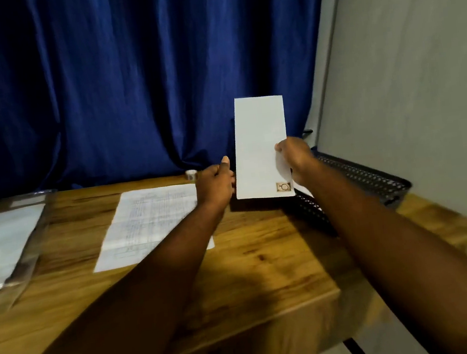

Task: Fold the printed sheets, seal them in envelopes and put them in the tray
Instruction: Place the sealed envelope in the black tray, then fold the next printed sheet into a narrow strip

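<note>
A white envelope [260, 144] with a small brown stamp at its lower right corner stands upright above the table, near the black mesh tray [372, 181]. My right hand [294, 156] grips its right edge. My left hand [215, 181] sits at the envelope's left edge with the thumb raised; whether it touches the paper is hard to tell. A printed sheet [150, 221] lies flat on the wooden table [265, 260], left of my hands.
A clear plastic sleeve holding white envelopes [4, 243] lies at the table's left end. A small tape roll [191, 175] stands at the back by the blue curtain [129, 87]. A grey wall [421, 97] runs along the right, behind the tray.
</note>
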